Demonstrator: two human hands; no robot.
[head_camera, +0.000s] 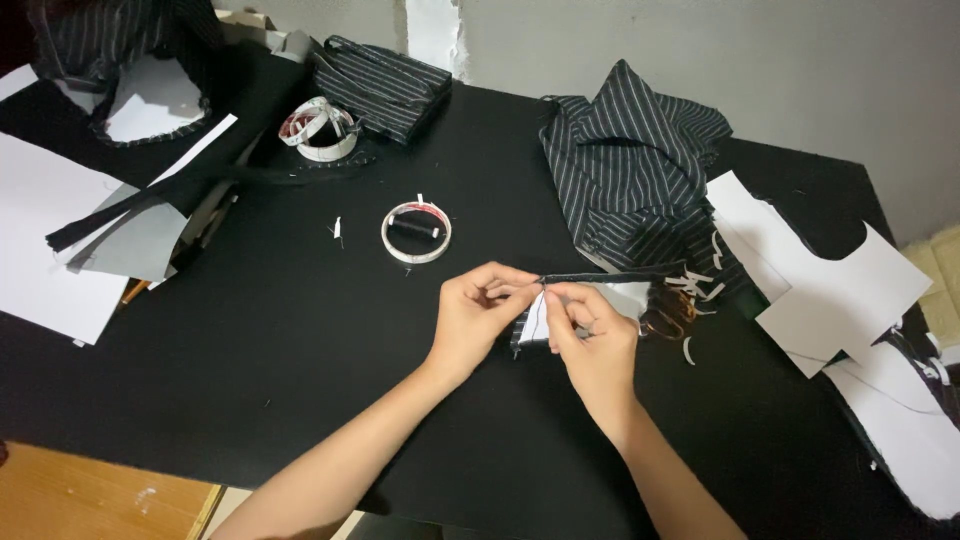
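- Both hands, left hand (478, 312) and right hand (592, 335), are pinching a small black pinstriped fabric piece backed with white paper (535, 322) just above the black table (300, 350), fingertips pressed together on its top edge
- Thin, limp cloth is looking light and floppy; gripping along the folded edge seems best

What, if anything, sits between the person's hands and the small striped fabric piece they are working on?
Nothing visible does. The left hand and right hand both already pinch the striped fabric piece directly over the black table. The thread spool lies apart, farther back.
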